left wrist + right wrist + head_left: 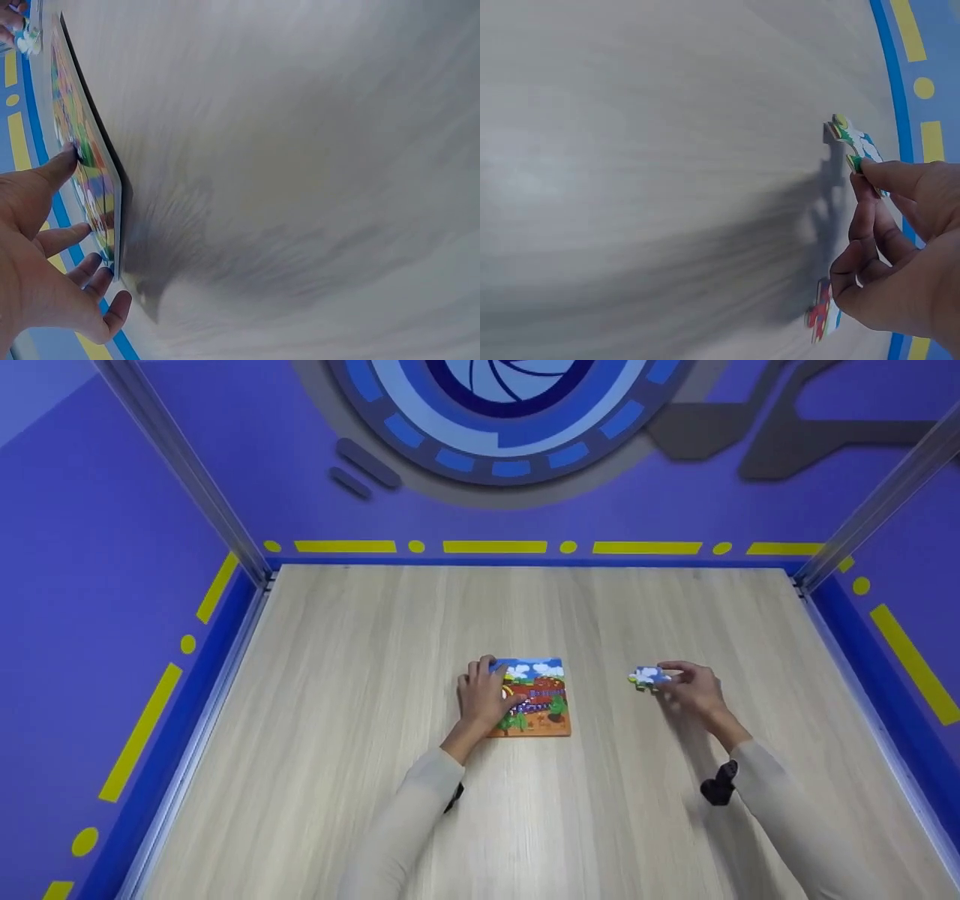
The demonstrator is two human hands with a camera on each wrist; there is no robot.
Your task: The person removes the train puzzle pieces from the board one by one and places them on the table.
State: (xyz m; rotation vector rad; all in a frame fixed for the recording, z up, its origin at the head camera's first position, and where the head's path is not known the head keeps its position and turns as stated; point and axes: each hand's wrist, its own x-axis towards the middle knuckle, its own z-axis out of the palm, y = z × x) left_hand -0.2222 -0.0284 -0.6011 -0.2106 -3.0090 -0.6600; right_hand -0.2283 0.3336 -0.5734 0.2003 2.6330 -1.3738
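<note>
A square jigsaw puzzle (546, 701), with blue sky, white clouds, red shapes and orange ground, lies on the table. My left hand (481, 694) rests over its left side, thumb on the picture and the other fingers spread at the far left edge. To the right, my right hand (697, 690) pinches a jigsaw piece (646, 677) between thumb and fingers. That piece shows white cloud, blue and green, and in the right wrist view it is held tilted near the tabletop. Below the fingers there, a red and white jigsaw piece (822, 311) lies partly behind the hand.
The pale wood-grain table (360, 660) is bordered by blue panels (480, 525) with yellow dashes at the back and sides. Metal posts (187, 472) stand at the far corners. A dark wrist camera (720, 784) hangs at the right sleeve.
</note>
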